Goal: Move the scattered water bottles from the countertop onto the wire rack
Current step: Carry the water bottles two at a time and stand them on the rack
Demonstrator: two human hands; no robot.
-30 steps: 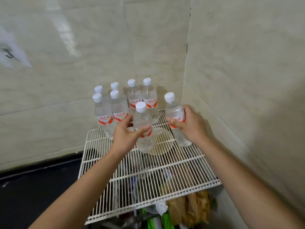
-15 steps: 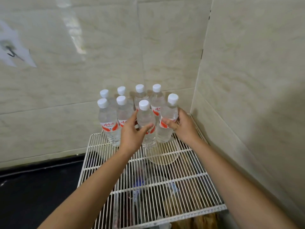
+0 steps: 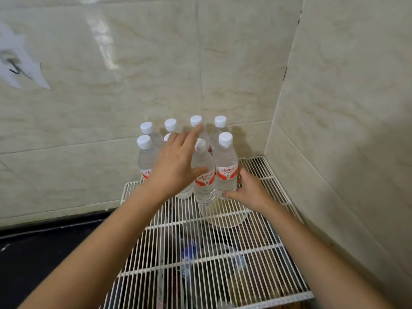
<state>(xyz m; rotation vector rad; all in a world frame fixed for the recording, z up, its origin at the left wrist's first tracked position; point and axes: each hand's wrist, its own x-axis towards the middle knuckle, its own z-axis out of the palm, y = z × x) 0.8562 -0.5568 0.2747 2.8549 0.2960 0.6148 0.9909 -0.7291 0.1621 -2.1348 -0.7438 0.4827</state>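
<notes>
Several clear water bottles with white caps and red-and-white labels stand upright in two rows at the back of the white wire rack (image 3: 256, 221). My left hand (image 3: 176, 162) is over the middle of the group with its fingers straight and spread, and its thumb touches the front middle bottle (image 3: 204, 186). My right hand (image 3: 247, 190) curls round the base of the front right bottle (image 3: 226, 159), thumb in front and fingers on its right side. Both bottles stand on the rack beside the others. The left hand hides part of the second bottle in the front row.
Tiled walls close in behind the rack and to its right, forming a corner. A dark countertop (image 3: 33, 253) lies to the left, lower than the rack. Under the wires sit a round pale dish (image 3: 225, 217) and mixed clutter. A torn paper (image 3: 20, 68) is stuck to the wall.
Both front bottles have been pushed back against the rows and set down. My left hand has let go and spread its fingers. My right hand has slid down to its bottle's base.
</notes>
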